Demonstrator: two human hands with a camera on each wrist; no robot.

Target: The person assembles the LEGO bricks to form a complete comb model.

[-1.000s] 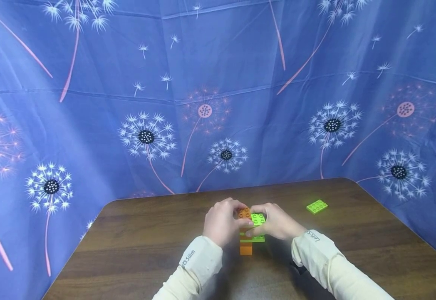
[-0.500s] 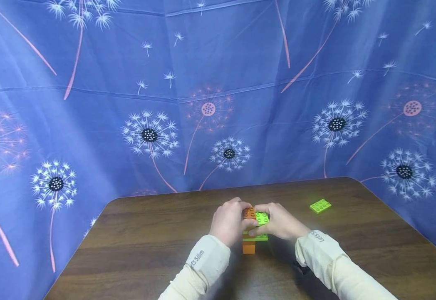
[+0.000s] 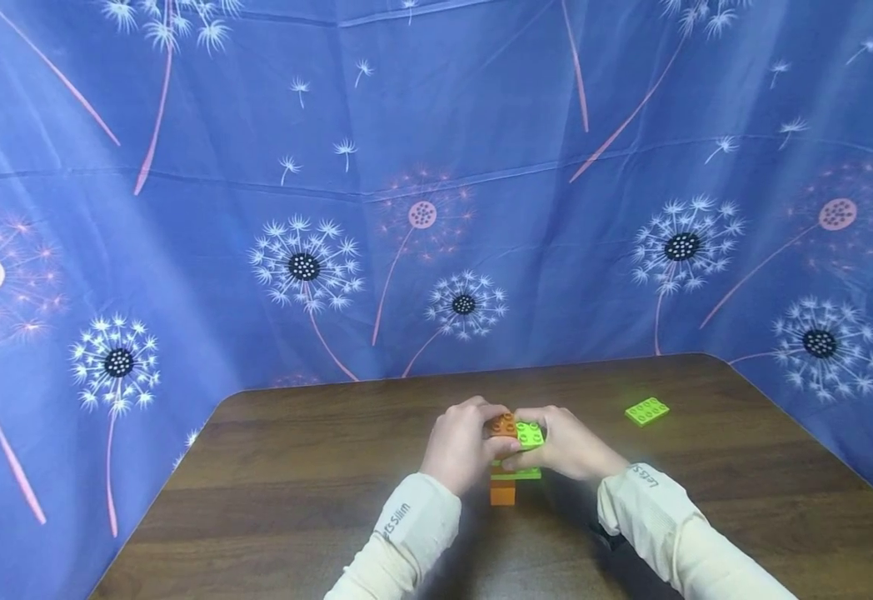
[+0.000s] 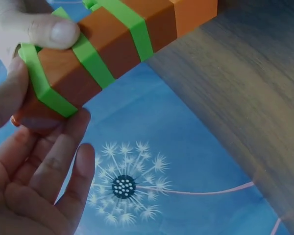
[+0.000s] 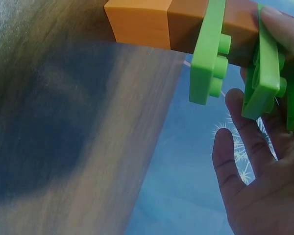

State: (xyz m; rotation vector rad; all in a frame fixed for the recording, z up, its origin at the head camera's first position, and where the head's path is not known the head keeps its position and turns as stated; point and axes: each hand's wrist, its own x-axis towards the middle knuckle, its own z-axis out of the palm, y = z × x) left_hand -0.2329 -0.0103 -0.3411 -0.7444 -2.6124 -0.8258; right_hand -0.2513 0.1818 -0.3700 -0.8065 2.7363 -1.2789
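Between both hands stands an upright tower of orange toy building bricks (image 4: 118, 49) alternating with lime green plates, its lowest orange brick (image 3: 502, 493) on the table. My left hand (image 3: 457, 446) grips the top orange brick (image 3: 504, 424), thumb on the near side and fingers around the far side. On the right, the top green plate (image 3: 530, 435) sticks out sideways with its studs up. My right hand (image 3: 567, 443) pinches the tower's upper part around that plate, thumb in front. The right wrist view shows the green plates (image 5: 207, 66) jutting out one over another, with gaps between.
A loose lime green plate (image 3: 647, 410) with studs lies on the brown wooden table (image 3: 316, 483), toward the back right. Behind the table hangs a blue cloth (image 3: 376, 100) with a dandelion print.
The head view has turned slightly, so everything sits a little further right in it. Both hands keep their hold on the tower.
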